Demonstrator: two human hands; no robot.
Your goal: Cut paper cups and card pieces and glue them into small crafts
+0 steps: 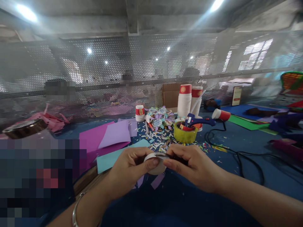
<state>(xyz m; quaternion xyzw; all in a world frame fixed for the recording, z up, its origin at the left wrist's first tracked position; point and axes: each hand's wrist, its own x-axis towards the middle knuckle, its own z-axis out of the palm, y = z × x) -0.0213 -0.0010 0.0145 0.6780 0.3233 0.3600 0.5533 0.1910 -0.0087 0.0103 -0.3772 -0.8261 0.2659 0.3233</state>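
Left hand (pixel 129 168) and right hand (pixel 199 168) both pinch a round white piece (pixel 156 169) between thumb and fingers — squeezed hard, its rim could crease. Beyond the fingers, paper scraps (pixel 161 138) litter the table (pixel 251 142); past those, a glue gun (pixel 200 120) sits over a yellow tape roll (pixel 186 135) — perhaps hot, so a careless reach might burn. Its cord (pixel 239 153) sprawls rightward.

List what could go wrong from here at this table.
Pinched between the left hand and right hand, the round piece might bend. The glue gun, seemingly perched on the tape roll, could tip. The cord, looped on the table, might snag an arm.
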